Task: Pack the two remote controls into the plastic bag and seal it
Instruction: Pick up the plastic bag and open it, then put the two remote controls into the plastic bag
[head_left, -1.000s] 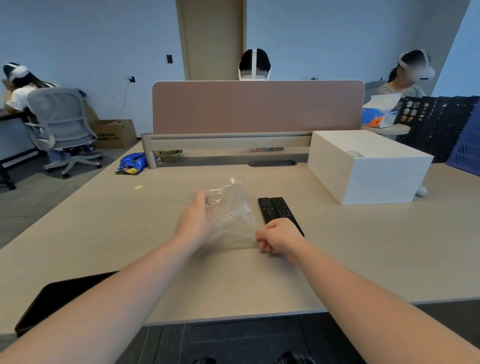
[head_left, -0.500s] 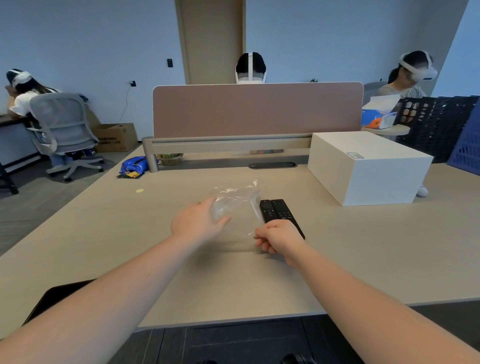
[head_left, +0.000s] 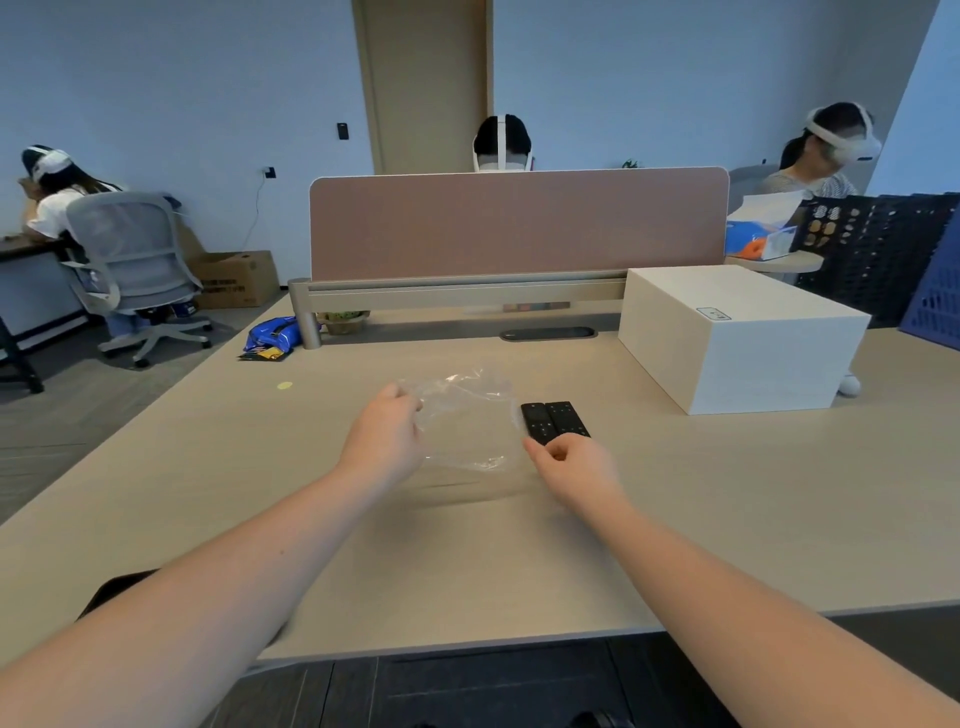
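A crumpled clear plastic bag (head_left: 465, 421) is held just above the beige desk (head_left: 727, 509). My left hand (head_left: 387, 436) grips its left edge with closed fingers. Two black remote controls (head_left: 553, 421) lie side by side on the desk, just right of the bag. My right hand (head_left: 571, 467) has its fingers curled at the near ends of the remotes, close to the bag's right edge. Whether it pinches the bag, a remote or nothing is not visible.
A white box (head_left: 737, 338) stands on the desk to the right. A pink partition (head_left: 519, 223) closes off the far side. A dark flat device (head_left: 111, 592) lies at the near-left edge, a blue snack bag (head_left: 272, 335) far left. Three people sit beyond.
My left hand has shifted from under the bag to closing on its left edge, and the bag now spreads wider between the hands. The right hand has hardly moved.
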